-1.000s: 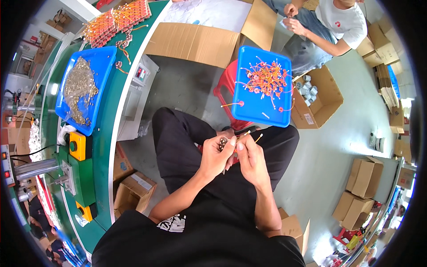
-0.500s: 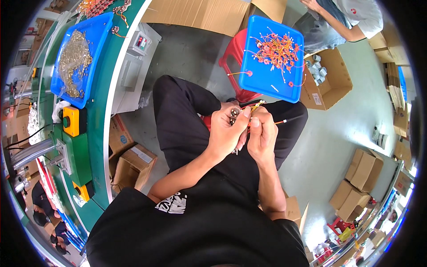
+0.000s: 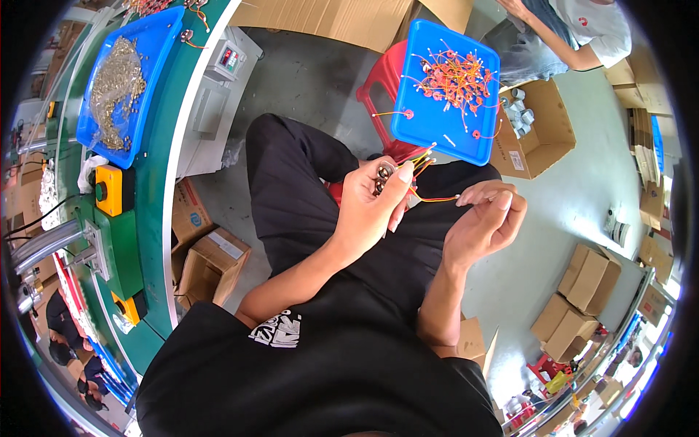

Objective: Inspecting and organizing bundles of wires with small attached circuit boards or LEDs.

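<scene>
My left hand (image 3: 366, 207) is closed around several small round metal parts (image 3: 383, 175) with thin wires. Some of their yellow and red wires (image 3: 422, 162) stick up past the thumb. From that hand a red-and-yellow wire lead (image 3: 435, 199) runs to the right, with a pale tip at its end. My right hand (image 3: 484, 222), fingers bent together, is closed at that tip; its exact grip is partly hidden. Both hands are above my lap. Beyond them a blue tray (image 3: 422, 131) holds a heap of red discs with yellow wires (image 3: 455, 80).
A red stool (image 3: 380, 84) stands under the tray. An open carton (image 3: 550, 135) with grey rolls is at its right, beside a seated person (image 3: 542, 44). On the left, a green bench (image 3: 164, 146) bears a blue tray of small metal pieces (image 3: 120, 91) and a yellow button box (image 3: 113, 191).
My right hand has moved right, away from my left hand, and a wire lead now stretches between them. My left hand still holds the round metal parts.
</scene>
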{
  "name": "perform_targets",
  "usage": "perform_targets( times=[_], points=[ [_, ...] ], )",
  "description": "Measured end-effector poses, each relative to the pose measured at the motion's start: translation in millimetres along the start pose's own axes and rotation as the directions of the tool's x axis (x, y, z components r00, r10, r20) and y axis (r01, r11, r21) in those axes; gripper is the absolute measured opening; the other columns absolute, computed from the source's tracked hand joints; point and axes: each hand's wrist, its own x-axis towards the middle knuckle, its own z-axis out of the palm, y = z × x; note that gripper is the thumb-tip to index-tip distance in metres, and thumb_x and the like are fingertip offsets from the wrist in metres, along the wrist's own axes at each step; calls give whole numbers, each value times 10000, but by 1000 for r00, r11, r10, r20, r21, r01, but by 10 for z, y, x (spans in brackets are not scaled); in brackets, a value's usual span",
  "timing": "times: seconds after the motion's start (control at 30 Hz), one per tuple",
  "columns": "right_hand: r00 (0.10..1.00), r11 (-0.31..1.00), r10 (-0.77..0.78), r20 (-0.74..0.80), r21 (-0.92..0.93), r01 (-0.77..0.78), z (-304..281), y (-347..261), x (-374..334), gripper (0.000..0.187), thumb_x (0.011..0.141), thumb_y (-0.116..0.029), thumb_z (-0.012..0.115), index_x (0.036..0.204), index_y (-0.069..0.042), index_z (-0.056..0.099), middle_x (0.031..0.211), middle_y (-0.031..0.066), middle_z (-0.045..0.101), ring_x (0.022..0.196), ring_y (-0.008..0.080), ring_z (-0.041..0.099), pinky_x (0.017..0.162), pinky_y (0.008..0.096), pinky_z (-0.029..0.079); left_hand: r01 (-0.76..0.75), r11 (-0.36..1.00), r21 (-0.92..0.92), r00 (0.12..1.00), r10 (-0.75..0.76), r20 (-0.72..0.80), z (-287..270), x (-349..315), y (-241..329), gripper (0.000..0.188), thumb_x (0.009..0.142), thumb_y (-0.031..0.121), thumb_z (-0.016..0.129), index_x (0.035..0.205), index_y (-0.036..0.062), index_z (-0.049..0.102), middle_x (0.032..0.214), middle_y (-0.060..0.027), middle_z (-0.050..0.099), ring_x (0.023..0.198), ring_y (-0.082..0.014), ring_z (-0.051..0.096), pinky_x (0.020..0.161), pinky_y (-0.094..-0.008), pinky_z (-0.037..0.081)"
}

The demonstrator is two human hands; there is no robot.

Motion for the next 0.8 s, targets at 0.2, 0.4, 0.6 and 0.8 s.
perform_targets(
  times=[0.2, 0.4, 0.6, 0.8],
  points=[
    [954, 871, 264, 141, 391, -299, -27, 8, 14, 225, 964, -158, 443, 784, -26, 418, 657, 81, 449, 537, 156, 446, 460, 257, 391, -67, 997, -34, 995, 70, 73, -12, 7, 67, 272, 936, 222, 543, 736, 38, 526, 577, -12, 520, 399, -30, 424, 376, -192, 326],
    [944, 912, 253, 212, 273, -306, -103, 35, -28, 195, 909, -22, 493, 728, -16, 421, 626, 60, 449, 545, 133, 462, 455, 241, 389, -45, 999, 2, 996, 45, 77, -45, 14, 62, 247, 940, 227, 535, 776, 43, 520, 566, 4, 498, 415, -28, 420, 385, -190, 325],
    [811, 821, 535, 239, 82, -566, -223, 35, -25, 146, 861, 63, 543, 825, -34, 440, 659, 23, 490, 542, 62, 481, 467, 204, 390, -30, 998, 59, 999, 28, 39, -147, 168, -76, 257, 953, 239, 521, 792, 39, 505, 561, -5, 505, 408, -32, 407, 393, -184, 311],
    [652, 716, 689, 316, -162, -679, -450, 326, -107, 91, 887, -42, 586, 964, -1, 559, 663, 1, 542, 573, 49, 509, 509, 190, 410, -24, 942, 334, 1000, 24, 6, -189, 497, -195, 274, 930, 260, 563, 766, 43, 528, 553, 21, 505, 422, -28, 402, 401, -206, 303]
  ],
)
